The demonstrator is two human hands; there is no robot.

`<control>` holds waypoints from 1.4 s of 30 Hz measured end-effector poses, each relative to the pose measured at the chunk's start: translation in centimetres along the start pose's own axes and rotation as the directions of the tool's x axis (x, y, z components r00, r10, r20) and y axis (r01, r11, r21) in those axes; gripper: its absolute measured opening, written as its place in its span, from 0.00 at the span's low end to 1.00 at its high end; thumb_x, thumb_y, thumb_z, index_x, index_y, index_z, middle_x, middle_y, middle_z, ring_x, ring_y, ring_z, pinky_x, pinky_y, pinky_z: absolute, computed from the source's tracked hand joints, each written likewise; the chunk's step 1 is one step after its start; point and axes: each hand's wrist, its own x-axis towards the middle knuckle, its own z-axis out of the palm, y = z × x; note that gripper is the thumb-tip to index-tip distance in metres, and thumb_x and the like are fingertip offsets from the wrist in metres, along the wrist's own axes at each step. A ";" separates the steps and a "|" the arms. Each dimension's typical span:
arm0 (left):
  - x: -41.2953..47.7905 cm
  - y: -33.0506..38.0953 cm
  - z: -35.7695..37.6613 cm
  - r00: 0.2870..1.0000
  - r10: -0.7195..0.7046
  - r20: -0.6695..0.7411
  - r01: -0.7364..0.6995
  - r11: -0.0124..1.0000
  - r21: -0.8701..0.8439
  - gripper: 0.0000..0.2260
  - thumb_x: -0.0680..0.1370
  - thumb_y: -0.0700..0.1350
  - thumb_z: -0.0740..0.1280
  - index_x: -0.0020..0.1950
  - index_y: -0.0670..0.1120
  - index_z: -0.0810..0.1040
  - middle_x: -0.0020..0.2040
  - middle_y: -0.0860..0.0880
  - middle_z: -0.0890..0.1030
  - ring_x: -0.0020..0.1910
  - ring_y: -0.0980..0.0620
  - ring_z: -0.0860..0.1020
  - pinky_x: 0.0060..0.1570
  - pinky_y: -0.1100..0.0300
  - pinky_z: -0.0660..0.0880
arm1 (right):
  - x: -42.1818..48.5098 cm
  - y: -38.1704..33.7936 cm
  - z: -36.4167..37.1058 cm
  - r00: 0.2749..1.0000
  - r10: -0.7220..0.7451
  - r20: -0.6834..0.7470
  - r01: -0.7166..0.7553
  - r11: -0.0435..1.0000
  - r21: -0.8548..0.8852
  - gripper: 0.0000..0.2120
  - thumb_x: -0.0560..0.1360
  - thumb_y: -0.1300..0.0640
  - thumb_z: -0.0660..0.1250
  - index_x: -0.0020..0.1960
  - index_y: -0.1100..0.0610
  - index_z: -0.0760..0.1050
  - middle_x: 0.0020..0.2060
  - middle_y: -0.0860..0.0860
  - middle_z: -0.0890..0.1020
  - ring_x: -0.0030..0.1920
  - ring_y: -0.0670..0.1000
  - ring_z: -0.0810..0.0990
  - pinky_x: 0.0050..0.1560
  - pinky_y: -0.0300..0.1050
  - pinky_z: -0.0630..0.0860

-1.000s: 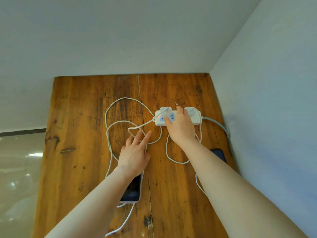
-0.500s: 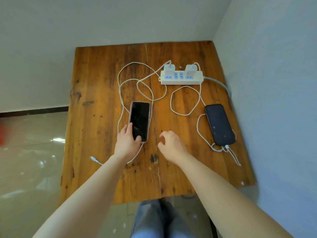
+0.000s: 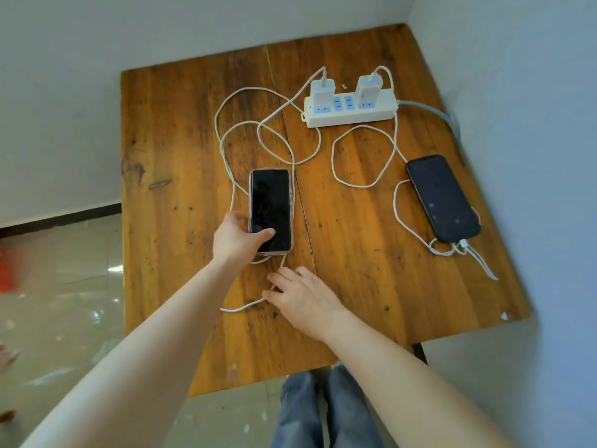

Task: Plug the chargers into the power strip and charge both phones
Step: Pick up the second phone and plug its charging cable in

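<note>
Against two pale walls (image 3: pixel 161 43), a scuffed wooden table (image 3: pixel 371 253) fills the corner.

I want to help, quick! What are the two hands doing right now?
Left hand: closed on the pink-edged phone.
Right hand: on the white cable; grip cannot be told.

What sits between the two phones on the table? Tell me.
In the head view, between the left phone and the right phone lies a loop of white cable on bare wooden table; nothing else.
</note>
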 end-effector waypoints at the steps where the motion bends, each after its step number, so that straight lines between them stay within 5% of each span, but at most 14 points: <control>1: 0.1 0.3 0.3 1.000 0.001 -0.009 -0.001 1.000 0.030 0.30 0.71 0.52 0.74 0.68 0.45 0.67 0.60 0.46 0.78 0.54 0.47 0.78 0.44 0.57 0.77 | 0.0 0.0 0.0 1.000 -0.031 -0.001 0.031 0.999 -0.042 0.13 0.77 0.64 0.60 0.58 0.60 0.78 0.61 0.59 0.77 0.61 0.58 0.73 0.57 0.52 0.70; 4: 0.4 1.0 0.8 0.999 -0.040 -0.028 0.042 0.997 0.063 0.30 0.69 0.53 0.76 0.65 0.44 0.68 0.55 0.46 0.77 0.50 0.48 0.78 0.42 0.57 0.77 | -0.4 0.4 -0.5 0.998 -0.068 0.011 0.069 0.993 -0.099 0.06 0.74 0.64 0.65 0.48 0.60 0.80 0.49 0.55 0.82 0.51 0.55 0.78 0.49 0.49 0.73; 8: 0.8 1.7 0.6 0.993 -0.111 0.037 0.111 0.994 -0.011 0.19 0.71 0.51 0.75 0.56 0.43 0.76 0.52 0.45 0.81 0.47 0.49 0.80 0.36 0.61 0.76 | -1.0 1.2 -1.1 0.998 -0.039 0.056 0.045 0.992 -0.121 0.09 0.76 0.62 0.63 0.55 0.60 0.77 0.54 0.55 0.80 0.56 0.54 0.75 0.56 0.49 0.72; 15: -0.3 2.7 -1.0 0.986 -0.151 0.077 0.163 0.968 -0.190 0.06 0.76 0.45 0.70 0.49 0.44 0.76 0.52 0.42 0.81 0.51 0.44 0.81 0.54 0.49 0.79 | -2.9 1.7 -3.7 0.975 0.203 0.092 -0.216 0.962 0.169 0.13 0.78 0.62 0.60 0.62 0.56 0.69 0.52 0.54 0.78 0.49 0.52 0.77 0.57 0.49 0.75; 20: -2.8 4.8 -4.3 0.973 -0.215 0.088 0.231 0.931 -0.282 0.08 0.76 0.45 0.70 0.50 0.42 0.77 0.42 0.44 0.78 0.37 0.50 0.76 0.38 0.60 0.76 | -4.4 2.5 -8.2 0.950 0.301 0.081 -0.308 0.948 0.084 0.11 0.80 0.52 0.53 0.45 0.54 0.71 0.33 0.50 0.77 0.34 0.51 0.77 0.64 0.56 0.64; 22: -4.4 5.2 -5.8 0.957 -0.269 0.105 0.289 0.869 -0.402 0.10 0.76 0.44 0.70 0.54 0.42 0.77 0.47 0.44 0.78 0.42 0.49 0.77 0.44 0.57 0.78 | -5.2 2.6 -10.4 0.944 0.318 0.093 -0.328 0.936 0.129 0.13 0.80 0.54 0.53 0.44 0.56 0.74 0.33 0.51 0.78 0.35 0.53 0.80 0.65 0.53 0.65; 24: -6.5 5.6 -7.1 0.932 -0.324 0.164 0.357 0.742 -0.567 0.12 0.75 0.42 0.71 0.57 0.41 0.75 0.53 0.42 0.79 0.50 0.47 0.80 0.50 0.54 0.80 | -6.1 2.3 -12.9 0.920 0.364 0.142 -0.391 0.872 0.294 0.11 0.79 0.58 0.54 0.47 0.59 0.75 0.37 0.55 0.80 0.38 0.56 0.81 0.52 0.50 0.76; 27: -10.2 6.2 -9.0 0.906 -0.325 0.271 0.409 0.503 -0.761 0.17 0.75 0.38 0.70 0.63 0.39 0.72 0.59 0.40 0.79 0.54 0.43 0.81 0.39 0.56 0.80 | -7.1 1.6 -16.4 0.872 0.461 0.162 -0.476 0.726 0.497 0.11 0.78 0.60 0.55 0.51 0.60 0.76 0.39 0.57 0.80 0.37 0.56 0.79 0.37 0.52 0.79; 29: -12.2 6.7 -9.8 0.909 -0.287 0.302 0.404 0.432 -0.806 0.19 0.75 0.37 0.69 0.65 0.39 0.71 0.62 0.39 0.77 0.55 0.42 0.81 0.34 0.56 0.80 | -7.8 1.1 -18.4 0.841 0.500 0.205 -0.510 0.609 0.607 0.11 0.78 0.57 0.58 0.48 0.62 0.77 0.36 0.56 0.78 0.34 0.54 0.75 0.34 0.49 0.74; 33: -14.8 8.4 -11.1 0.923 -0.232 0.307 0.380 0.418 -0.825 0.19 0.75 0.37 0.69 0.65 0.40 0.70 0.63 0.39 0.77 0.55 0.42 0.81 0.32 0.57 0.80 | -9.1 0.1 -22.8 0.840 0.522 0.146 -0.475 0.581 0.661 0.20 0.80 0.46 0.56 0.43 0.59 0.77 0.32 0.53 0.74 0.32 0.47 0.71 0.37 0.45 0.72; 35: -15.9 9.7 -12.0 0.934 -0.192 0.300 0.355 0.434 -0.828 0.19 0.75 0.36 0.69 0.66 0.40 0.71 0.62 0.39 0.78 0.54 0.43 0.81 0.31 0.58 0.79 | -9.7 -0.2 -24.8 0.836 0.535 0.120 -0.449 0.543 0.709 0.19 0.81 0.46 0.53 0.46 0.57 0.77 0.29 0.50 0.71 0.29 0.45 0.69 0.30 0.39 0.70; 37: -16.5 11.0 -12.9 0.946 -0.166 0.277 0.323 0.445 -0.836 0.19 0.76 0.37 0.69 0.66 0.41 0.70 0.61 0.39 0.79 0.53 0.44 0.81 0.32 0.58 0.79 | -10.1 -0.2 -26.9 0.849 0.519 0.095 -0.390 0.496 0.775 0.16 0.82 0.51 0.53 0.51 0.59 0.77 0.28 0.50 0.70 0.25 0.45 0.69 0.27 0.37 0.71; 40: -17.3 12.8 -14.2 0.960 -0.127 0.251 0.281 0.430 -0.858 0.19 0.76 0.37 0.68 0.66 0.42 0.70 0.60 0.39 0.79 0.52 0.44 0.82 0.27 0.60 0.78 | -10.3 -0.2 -29.4 0.861 0.509 0.008 -0.270 0.444 0.854 0.13 0.81 0.64 0.56 0.51 0.69 0.77 0.39 0.50 0.80 0.31 0.47 0.78 0.41 0.42 0.81; 42: -17.6 13.9 -14.8 0.966 -0.110 0.234 0.259 0.421 -0.870 0.19 0.76 0.37 0.68 0.66 0.43 0.70 0.60 0.40 0.78 0.52 0.44 0.81 0.27 0.61 0.78 | -10.2 -0.4 -30.6 0.855 0.519 -0.017 -0.216 0.384 0.898 0.12 0.80 0.67 0.57 0.50 0.67 0.79 0.41 0.53 0.81 0.33 0.48 0.80 0.43 0.43 0.82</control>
